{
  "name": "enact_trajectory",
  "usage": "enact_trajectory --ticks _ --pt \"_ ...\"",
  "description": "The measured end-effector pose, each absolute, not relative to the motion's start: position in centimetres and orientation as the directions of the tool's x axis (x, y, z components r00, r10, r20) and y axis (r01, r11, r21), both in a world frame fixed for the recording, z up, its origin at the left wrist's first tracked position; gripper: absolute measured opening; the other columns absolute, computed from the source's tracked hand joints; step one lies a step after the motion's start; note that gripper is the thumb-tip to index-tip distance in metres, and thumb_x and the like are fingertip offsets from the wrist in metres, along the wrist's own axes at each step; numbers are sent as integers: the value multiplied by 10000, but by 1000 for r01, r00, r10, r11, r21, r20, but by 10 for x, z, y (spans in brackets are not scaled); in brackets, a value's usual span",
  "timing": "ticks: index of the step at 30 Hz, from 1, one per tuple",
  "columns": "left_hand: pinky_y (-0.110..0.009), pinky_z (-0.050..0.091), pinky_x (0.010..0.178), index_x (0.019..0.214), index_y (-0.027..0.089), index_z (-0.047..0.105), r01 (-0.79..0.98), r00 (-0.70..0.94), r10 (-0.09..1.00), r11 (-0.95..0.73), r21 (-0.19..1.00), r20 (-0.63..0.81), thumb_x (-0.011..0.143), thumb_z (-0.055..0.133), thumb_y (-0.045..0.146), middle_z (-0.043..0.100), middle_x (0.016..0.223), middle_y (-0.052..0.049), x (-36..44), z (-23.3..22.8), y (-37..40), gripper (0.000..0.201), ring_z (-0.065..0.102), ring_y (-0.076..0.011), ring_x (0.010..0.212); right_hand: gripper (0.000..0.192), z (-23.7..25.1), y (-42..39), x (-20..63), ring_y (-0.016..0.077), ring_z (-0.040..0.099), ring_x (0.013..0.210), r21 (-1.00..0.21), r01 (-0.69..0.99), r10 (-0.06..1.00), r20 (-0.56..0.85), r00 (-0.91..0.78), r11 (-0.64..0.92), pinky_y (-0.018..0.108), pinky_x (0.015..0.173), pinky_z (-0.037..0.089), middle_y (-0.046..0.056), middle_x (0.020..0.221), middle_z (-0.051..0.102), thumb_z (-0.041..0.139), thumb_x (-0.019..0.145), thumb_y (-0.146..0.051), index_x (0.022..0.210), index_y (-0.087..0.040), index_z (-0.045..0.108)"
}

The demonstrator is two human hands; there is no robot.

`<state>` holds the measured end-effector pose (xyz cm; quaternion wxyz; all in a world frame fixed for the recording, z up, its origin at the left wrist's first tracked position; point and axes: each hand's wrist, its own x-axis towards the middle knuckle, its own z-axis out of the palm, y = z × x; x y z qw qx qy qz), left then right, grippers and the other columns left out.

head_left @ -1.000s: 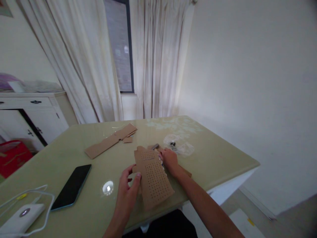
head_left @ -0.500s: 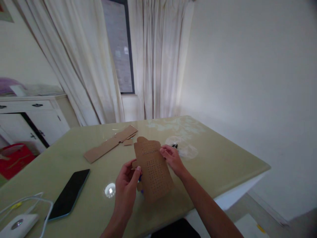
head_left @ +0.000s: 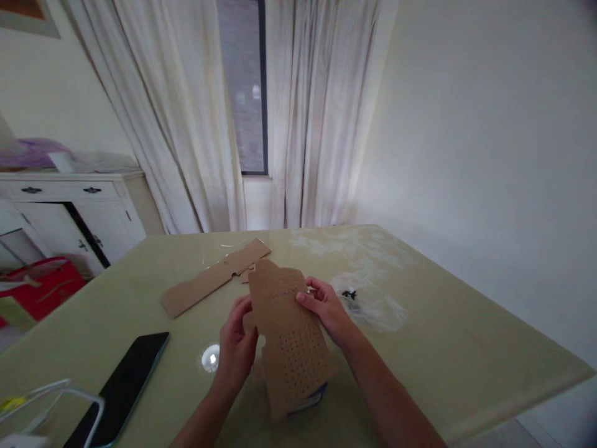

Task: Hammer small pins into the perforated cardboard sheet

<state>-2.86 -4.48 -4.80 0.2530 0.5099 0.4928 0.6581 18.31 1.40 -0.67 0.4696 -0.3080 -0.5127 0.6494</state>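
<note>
A brown cardboard panel with rows of small holes is held up between both hands, tilted above the table. My left hand grips its left edge, with the fingertips hidden behind the board. At the upper right edge, my right hand pinches the panel, thumb in front and fingers behind. A blue item shows from under the panel's lower right corner; its kind is mostly hidden.
Long cardboard strips lie at the back left of the table. A clear plastic bag with small black parts rests to the right. A black phone and a white cable occupy the front left.
My view has shifted left and the panel has tipped, its lower end now nearer me. My right hand has moved slightly down along its edge. More of the blue item shows below.
</note>
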Motion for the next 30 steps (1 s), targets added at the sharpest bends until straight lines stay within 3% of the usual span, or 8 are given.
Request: enact_trajectory --ticks 3,9,14,19,22,26,30 --pt "-386 608 928 920 228 833 277 -289 822 -419 865 491 799 766 349 785 1176 -98 -31 -47 -55 183 719 -309 1092 546 -17 2 185 124 640 653 -968 -247 926 50 -375 -47 225 629 462 -39 757 706 1008 689 -541 948 -208 662" --pt "-327 597 686 721 235 817 261 -291 849 -372 891 441 758 837 446 788 932 -92 -26 -40 -70 215 706 -262 809 564 -20 -7 186 111 598 575 -940 -289 917 -55 -394 -181 213 567 422 -73 690 664 981 728 -562 1028 -244 626" --pt "-351 605 680 871 249 829 206 -373 861 -287 935 346 712 887 459 733 780 -48 -24 -47 -76 270 687 -263 759 543 -16 -12 186 170 725 722 -930 -276 901 -110 -419 -242 270 687 543 -4 878 769 994 720 -501 1074 -232 682" --pt "-345 590 724 687 239 744 234 -361 855 -304 923 373 803 826 449 737 817 -60 -26 -52 -75 254 683 -254 812 523 -15 -15 187 182 746 741 -897 -352 922 -131 -366 -267 290 701 588 3 916 793 984 741 -481 1088 -253 666" --pt "-381 603 769 772 243 791 198 -355 864 -303 932 357 752 878 479 772 928 -85 -28 -60 -77 253 683 -278 868 522 -12 -16 186 182 738 728 -910 -332 928 -123 -352 -247 288 675 592 -5 903 787 988 722 -501 1074 -262 685" --pt "-417 611 809 946 259 835 173 -340 884 -278 945 322 737 897 517 779 1049 -104 -30 -67 -80 338 689 -309 929 439 -6 -18 185 228 784 877 -931 -276 890 -97 -445 -239 346 806 634 41 1011 806 949 776 -482 1086 -233 762" --pt "-447 611 891 807 250 790 197 -329 889 -267 944 320 746 878 560 769 978 -101 -27 -62 -79 328 697 -331 990 461 -4 -20 187 224 797 872 -912 -306 890 -120 -441 -275 347 817 635 49 1045 819 946 792 -441 1169 -235 777"
